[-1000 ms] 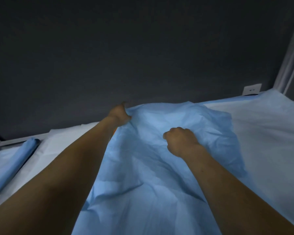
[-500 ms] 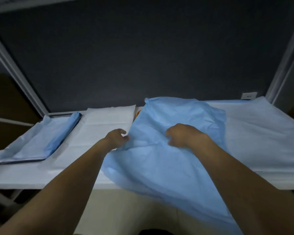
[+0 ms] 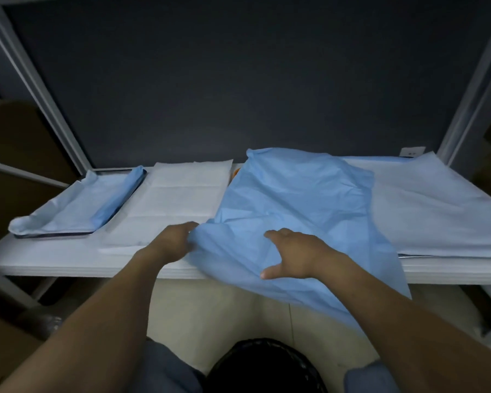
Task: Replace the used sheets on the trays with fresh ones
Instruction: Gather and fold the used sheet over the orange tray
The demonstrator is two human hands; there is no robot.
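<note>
A crumpled blue sheet (image 3: 295, 199) lies across the middle of the white shelf (image 3: 68, 265) and hangs over its front edge. My left hand (image 3: 176, 242) grips the sheet's left edge, its fingertips hidden in the fold. On top of the sheet near the shelf's front edge rests my right hand (image 3: 292, 253), fingers spread and thumb out. At the far left, a dark-rimmed tray (image 3: 54, 236) holds another blue sheet (image 3: 77, 208), folded over along its right side.
Flat white sheets (image 3: 182, 194) lie between the tray and the crumpled sheet. A large pale sheet (image 3: 442, 211) covers the shelf's right part. Grey frame posts (image 3: 465, 95) flank the dark back wall. A black-lined bin (image 3: 267, 367) stands on the floor below me.
The blue sheet has been dragged toward me and now hangs over the front edge. Both hands came nearer. My right hand went from a fist to spread fingers.
</note>
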